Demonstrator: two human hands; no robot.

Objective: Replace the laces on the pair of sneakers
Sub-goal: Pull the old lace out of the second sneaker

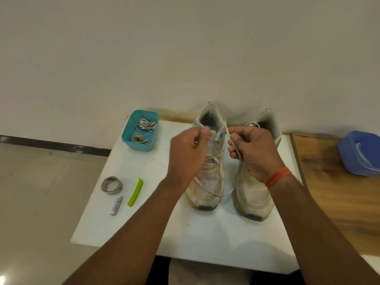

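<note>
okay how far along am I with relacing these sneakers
Old laces sit in the teal tub. Both hands, left and right, hold white lace ends above the left sneaker, laced partway up. The right sneaker is mostly hidden, so unclear.

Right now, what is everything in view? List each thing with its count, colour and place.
sneakers: 2, off-white mesh with teal toe tips, side by side on the white board
white lace: 1, part-threaded in the left sneaker
white board: 1, under everything
teal tub: 1, back left, holding grey laces
tape roll: 1, grey, front left
battery: 1, silver, beside the tape
clip: 1, lime green, right of the battery
blue tub: 1, on the wooden table, right
wristband: 1, orange, right wrist
left hand: fingers curled over the left sneaker
right hand: pinching the lace
</note>
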